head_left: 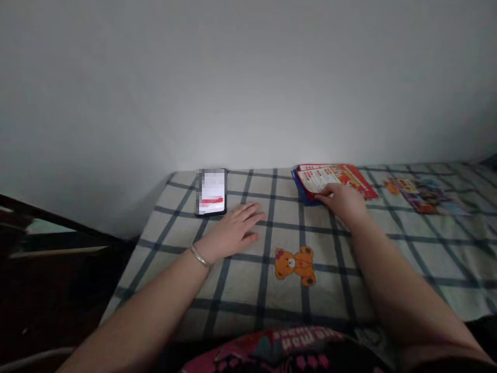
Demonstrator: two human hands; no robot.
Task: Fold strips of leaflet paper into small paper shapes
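Over by the far edge of the checked surface (289, 223), against the wall (248, 77), lies a stack of printed cards (316, 180); the right hand (344, 202) has thumb and fingers pinched on its near edge. The left hand (235, 233), a bracelet (200, 255) at its wrist, lies palm down, fingers spread, just beside a lit phone (213, 189) near the surface's far left corner. A flat orange bear (295, 265) sits towards the near edge, between the forearms.

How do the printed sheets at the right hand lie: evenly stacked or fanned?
Slightly fanned: the printed sheets overlap unevenly, with blue showing past the red at left.
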